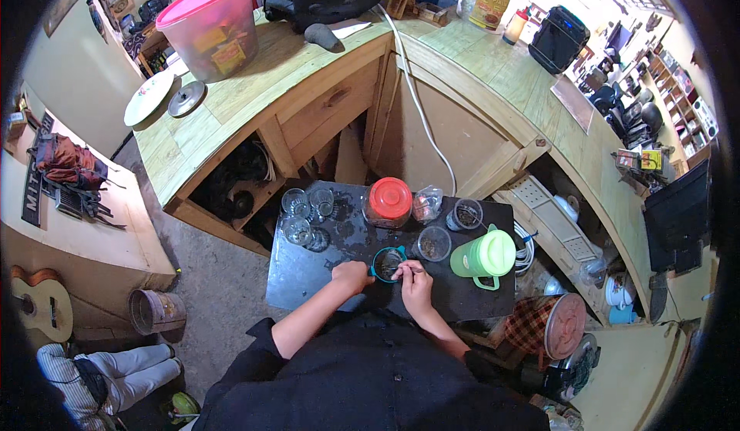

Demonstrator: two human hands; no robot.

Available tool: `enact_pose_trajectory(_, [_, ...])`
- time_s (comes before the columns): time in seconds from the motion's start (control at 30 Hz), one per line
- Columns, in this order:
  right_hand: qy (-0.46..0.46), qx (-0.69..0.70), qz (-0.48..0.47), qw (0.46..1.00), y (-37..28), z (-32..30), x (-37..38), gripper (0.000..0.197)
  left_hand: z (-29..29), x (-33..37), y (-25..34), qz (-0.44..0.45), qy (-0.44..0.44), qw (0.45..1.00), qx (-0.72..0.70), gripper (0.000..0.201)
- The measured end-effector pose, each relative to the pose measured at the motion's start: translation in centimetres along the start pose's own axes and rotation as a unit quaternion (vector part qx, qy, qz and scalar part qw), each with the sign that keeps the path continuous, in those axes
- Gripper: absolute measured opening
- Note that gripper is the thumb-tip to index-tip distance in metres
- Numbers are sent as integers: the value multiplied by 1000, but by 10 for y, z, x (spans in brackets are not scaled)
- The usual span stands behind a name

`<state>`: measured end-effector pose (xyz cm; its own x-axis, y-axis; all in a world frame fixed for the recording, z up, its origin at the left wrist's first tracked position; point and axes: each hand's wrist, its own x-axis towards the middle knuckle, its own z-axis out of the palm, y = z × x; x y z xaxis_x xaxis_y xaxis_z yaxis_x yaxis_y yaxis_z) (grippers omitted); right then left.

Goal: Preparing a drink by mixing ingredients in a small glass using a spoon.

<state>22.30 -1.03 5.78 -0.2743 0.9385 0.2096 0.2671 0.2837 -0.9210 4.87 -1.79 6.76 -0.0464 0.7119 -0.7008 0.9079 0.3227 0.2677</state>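
My left hand [352,275] is closed on the handle side of a small strainer [375,259] with a teal rim and dark contents, low over the dark table [308,284]. At its right side my right hand [416,283] pinches a thin, shiny utensil that looks like a spoon [397,274], its tip inside the rim. Just beyond stand a clear tub [434,244] with dark bits at its bottom and another clear container [465,215] with dark contents. A red-lidded jar [388,202] stands farther back, beside a clear plastic bag [427,203].
Several clear glasses [296,229] stand at the table's left. A light green pitcher [483,257] is near its right edge. A wooden counter [324,69] curves around behind, carrying a pink-lidded tub [208,30]. A white cable [420,107] hangs down its front.
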Motion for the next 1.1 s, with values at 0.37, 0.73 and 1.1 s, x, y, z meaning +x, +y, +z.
enact_pose_trajectory(0.37, [-2,31,50,998,-1,-8,-12,8,0,-1,-1,-2,-6,1000,6,46])
enact_pose_trajectory(0.73, [9,40,88,995,-1,-13,20,14,2,5,-6,24,-11,1000,7,45])
enact_pose_trajectory(1.1, [36,5,63,997,-16,-22,33,10,5,-2,-29,148,52,984,-83,54])
